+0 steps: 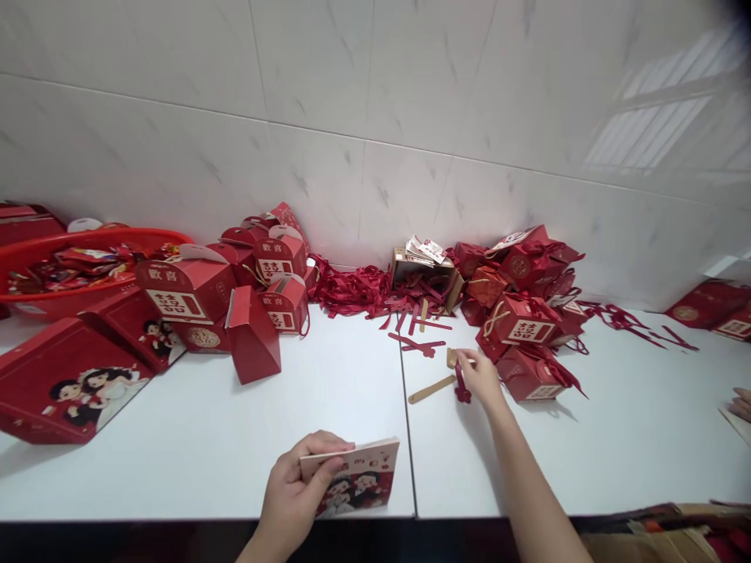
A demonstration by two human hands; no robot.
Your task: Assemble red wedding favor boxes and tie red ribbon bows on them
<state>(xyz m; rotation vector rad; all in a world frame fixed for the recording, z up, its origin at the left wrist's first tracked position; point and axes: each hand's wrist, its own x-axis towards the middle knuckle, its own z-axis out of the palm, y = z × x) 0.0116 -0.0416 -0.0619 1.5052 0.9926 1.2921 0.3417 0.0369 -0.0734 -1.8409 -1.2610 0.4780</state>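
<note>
My left hand [302, 485] is at the front edge of the table, closed around a flat, thin folded gift box [357, 489] printed with a cartoon couple on red. Further back, the fingers of my right hand [478, 375] pinch a card strip [463, 389], dark red with a flower-shaped end and a tan part at the fingertips. Beside that hand a tan strip [431, 389] lies flat on the table. Several loose red strips [418, 344] lie just beyond, spilling from an open cardboard box [453, 283] with small printed cards [425, 250] on top.
Folded red gift boxes [191, 293] stand at left, near a red basin [99, 301] of wrapped sweets. Ribbons [352, 289] lie heaped by the wall. Ribbon-tied boxes [525, 320] are piled at right. Another person's hand [740, 405] shows at the right edge.
</note>
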